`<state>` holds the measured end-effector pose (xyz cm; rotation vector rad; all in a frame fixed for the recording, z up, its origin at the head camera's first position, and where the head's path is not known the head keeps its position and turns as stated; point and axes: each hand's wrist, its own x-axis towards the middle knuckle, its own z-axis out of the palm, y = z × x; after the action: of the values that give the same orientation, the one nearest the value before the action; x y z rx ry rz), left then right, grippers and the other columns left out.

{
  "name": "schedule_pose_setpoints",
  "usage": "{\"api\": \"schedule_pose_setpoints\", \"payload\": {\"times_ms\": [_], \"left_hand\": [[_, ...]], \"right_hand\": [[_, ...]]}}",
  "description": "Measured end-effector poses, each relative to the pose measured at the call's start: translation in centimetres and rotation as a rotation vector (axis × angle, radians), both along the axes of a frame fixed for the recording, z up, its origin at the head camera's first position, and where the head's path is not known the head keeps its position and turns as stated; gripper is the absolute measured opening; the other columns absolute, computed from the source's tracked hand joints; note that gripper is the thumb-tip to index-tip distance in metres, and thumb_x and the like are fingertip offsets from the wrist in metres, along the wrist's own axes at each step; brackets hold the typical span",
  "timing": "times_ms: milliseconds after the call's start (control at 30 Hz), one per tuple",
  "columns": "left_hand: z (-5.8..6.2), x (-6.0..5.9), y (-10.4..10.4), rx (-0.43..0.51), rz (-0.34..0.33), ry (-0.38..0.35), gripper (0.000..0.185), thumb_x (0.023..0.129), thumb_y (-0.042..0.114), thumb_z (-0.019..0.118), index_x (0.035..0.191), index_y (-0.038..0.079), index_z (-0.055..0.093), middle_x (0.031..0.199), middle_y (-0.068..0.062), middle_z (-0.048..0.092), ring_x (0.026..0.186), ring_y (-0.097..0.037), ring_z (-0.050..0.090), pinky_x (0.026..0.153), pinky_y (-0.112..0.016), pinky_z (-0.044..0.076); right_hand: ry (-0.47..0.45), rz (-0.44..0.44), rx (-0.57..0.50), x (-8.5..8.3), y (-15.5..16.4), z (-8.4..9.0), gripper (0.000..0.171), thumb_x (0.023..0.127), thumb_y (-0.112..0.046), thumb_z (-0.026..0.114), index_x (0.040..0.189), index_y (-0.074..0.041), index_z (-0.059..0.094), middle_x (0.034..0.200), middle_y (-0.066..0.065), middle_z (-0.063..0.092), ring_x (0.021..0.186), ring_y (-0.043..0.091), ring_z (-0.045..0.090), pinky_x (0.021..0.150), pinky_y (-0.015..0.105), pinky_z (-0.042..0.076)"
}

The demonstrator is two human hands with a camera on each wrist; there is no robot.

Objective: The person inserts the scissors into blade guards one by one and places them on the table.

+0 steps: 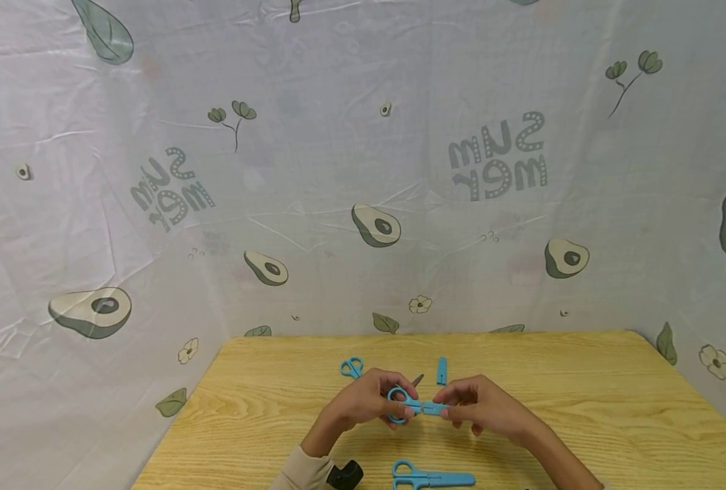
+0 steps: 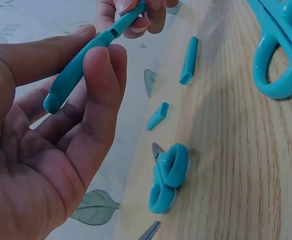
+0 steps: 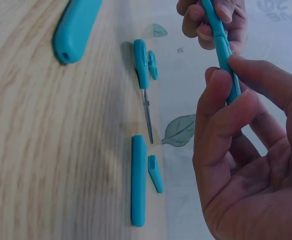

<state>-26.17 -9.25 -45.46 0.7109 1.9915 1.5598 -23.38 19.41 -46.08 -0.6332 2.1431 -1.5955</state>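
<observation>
Pinching slim, smooth blue plastic scissors (image 1: pixel 416 405)

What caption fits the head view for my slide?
Both hands, left hand and right hand, hold blue capped scissors above a wooden table.

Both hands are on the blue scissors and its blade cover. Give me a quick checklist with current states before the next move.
1. Left hand grips the handle end of the held scissors: ok.
2. Right hand pinches the cover: ok.
3. Cover fully seated: cannot tell; a dark gap shows at the join in the left wrist view.
4. Loose cover lies apart from the hands: ok.
5. Uncovered scissors has its blade exposed on the table: not ok.
6. Capped scissors lies near the front edge: ok.
</observation>
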Motion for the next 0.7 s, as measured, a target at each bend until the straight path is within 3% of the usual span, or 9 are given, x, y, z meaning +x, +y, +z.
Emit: {"api": "schedule_pose_setpoints", "payload": {"times_ms": [167, 400, 700], "left_hand": [[-0.3, 0.2, -0.2, -0.02, 0.011, -0.002, 0.022, 0.096, -0.001, 0.077, 0.119, 0.002, 0.076, 0.084, 0.002, 0.068, 0.074, -0.011, 0.072, 0.068, -0.031, 0.066], [-0.6, 0.5, -0.7, -0.006, 0.022, -0.033, 0.031, 0.096, -0.005, 0.076, 0.127, -0.007, 0.07, 0.087, -0.002, 0.067, 0.075, -0.013, 0.072, 0.071, -0.033, 0.068], [-1.0, 0.9, -1.2, -0.043, 0.044, -0.034, 0.032, 0.095, -0.001, 0.079, 0.126, -0.003, 0.072, 0.087, 0.0, 0.068, 0.071, -0.012, 0.072, 0.068, -0.034, 0.067]], "right_hand": [[0.002, 0.012, 0.004, 0.2, 0.4, -0.3, 0.028, 0.106, -0.02, 0.07, 0.125, -0.001, 0.074, 0.097, 0.007, 0.072, 0.077, 0.014, 0.066, 0.054, 0.023, 0.05], [0.001, 0.013, 0.006, 0.5, 0.5, -0.4, 0.027, 0.106, -0.019, 0.07, 0.125, -0.001, 0.075, 0.1, 0.01, 0.074, 0.076, 0.014, 0.067, 0.053, 0.023, 0.048], [0.0, 0.019, 0.004, 0.7, 0.4, -0.8, 0.026, 0.105, -0.018, 0.07, 0.124, 0.0, 0.075, 0.099, 0.011, 0.074, 0.074, 0.011, 0.065, 0.053, 0.021, 0.049]]}}
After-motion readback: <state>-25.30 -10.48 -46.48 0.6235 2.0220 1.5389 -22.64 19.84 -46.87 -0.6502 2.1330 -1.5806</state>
